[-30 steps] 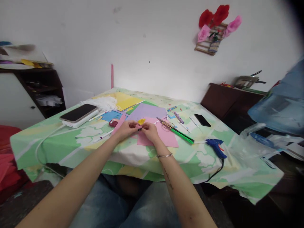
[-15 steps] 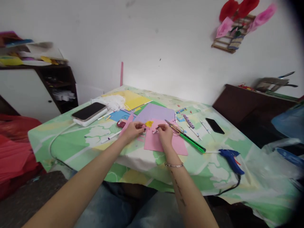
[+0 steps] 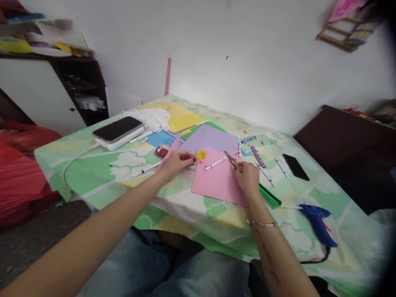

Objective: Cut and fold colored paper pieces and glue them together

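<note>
At R hand [image 3: 248, 178]: scissors [image 3: 234, 161], gripped; just beside L hand [image 3: 178, 164]: yellow pc [image 3: 201, 155].

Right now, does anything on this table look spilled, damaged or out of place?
Nothing looks spilled or damaged, but the blue glue gun oddly lies on its side directly on the tablecloth, with no stand visible.

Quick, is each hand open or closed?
Left hand: closed in a pinch; anything held is too small to tell.
Right hand: at the gold-handled metal scissors; whether closed around them, cannot tell.
</note>
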Demonstrator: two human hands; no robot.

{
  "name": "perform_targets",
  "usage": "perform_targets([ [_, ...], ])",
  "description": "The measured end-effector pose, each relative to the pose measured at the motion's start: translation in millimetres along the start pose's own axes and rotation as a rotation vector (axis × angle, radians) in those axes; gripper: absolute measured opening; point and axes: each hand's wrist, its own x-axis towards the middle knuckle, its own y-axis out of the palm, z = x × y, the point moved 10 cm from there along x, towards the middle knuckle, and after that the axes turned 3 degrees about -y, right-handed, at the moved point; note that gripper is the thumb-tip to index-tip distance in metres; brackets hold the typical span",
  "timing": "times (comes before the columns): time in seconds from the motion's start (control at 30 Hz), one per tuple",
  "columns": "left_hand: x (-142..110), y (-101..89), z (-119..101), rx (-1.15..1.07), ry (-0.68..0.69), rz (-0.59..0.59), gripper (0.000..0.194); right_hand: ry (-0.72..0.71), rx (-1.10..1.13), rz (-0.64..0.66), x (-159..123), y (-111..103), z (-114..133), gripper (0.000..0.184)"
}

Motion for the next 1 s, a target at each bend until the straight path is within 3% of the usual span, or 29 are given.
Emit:
perform_targets([
  [0.23,7,-2.6,6,-0.101,-0.071,-0.032,0.019,-0.025,-0.146,0.159,20,10,-2,0.027],
  [0.43,26,-3.6,1,-0.213,-0.124,-0.035,0.022,-0.023,-0.142,0.27,38,19,-5,0.033],
  [0.6,42,11.1,-14,-0.252,-0.152,0.033,0.022,-0.006,-0.076,0.225,46,2,-9,0.035],
  [0.67,48,20.3,-19,-0.267,-0.169,0.067,0.021,0.026,0.095,0.149,48,-11,-4,0.031],
  [0.73,54,29.8,-24,-0.274,-0.176,0.107,0.019,0.078,0.433,0.097,47,-18,7,0.031],
  [0.8,58,38.3,-30,-0.28,-0.16,0.152,0.017,0.127,0.832,0.113,43,-13,25,0.038],
  [0.87,60,43.3,-32,-0.298,-0.139,0.185,0.015,0.153,1.093,0.151,35,-2,46,0.04],
  [1.0,58,44.8,-22,-0.314,-0.171,0.199,0.016,0.217,1.209,0.225,15,25,63,0.034],
])
